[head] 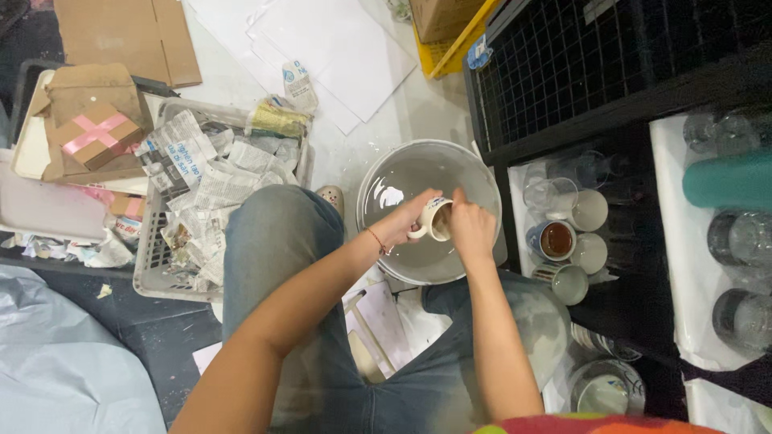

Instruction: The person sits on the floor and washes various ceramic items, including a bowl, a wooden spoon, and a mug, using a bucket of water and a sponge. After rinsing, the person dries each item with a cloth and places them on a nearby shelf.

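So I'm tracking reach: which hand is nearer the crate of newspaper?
Left. The left hand holds the mug over the basin, on the crate's side; the right hand is farther away.

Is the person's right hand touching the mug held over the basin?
Touching. The head view shows the right hand pressed against the open mouth of the mug, which the left hand grips over the basin.

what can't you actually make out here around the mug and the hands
- Head view: inside of the mug, covered by the right hand.
- Head view: whatever the right hand's fingers hold in the mug, if anything; they are tucked out of sight.
- Head view: the left hand grip on the mug's far side, hidden by the mug.
- Head view: whether the basin holds water; only glare shows.
- Head view: the glasses at right, partly cut off by the edge.
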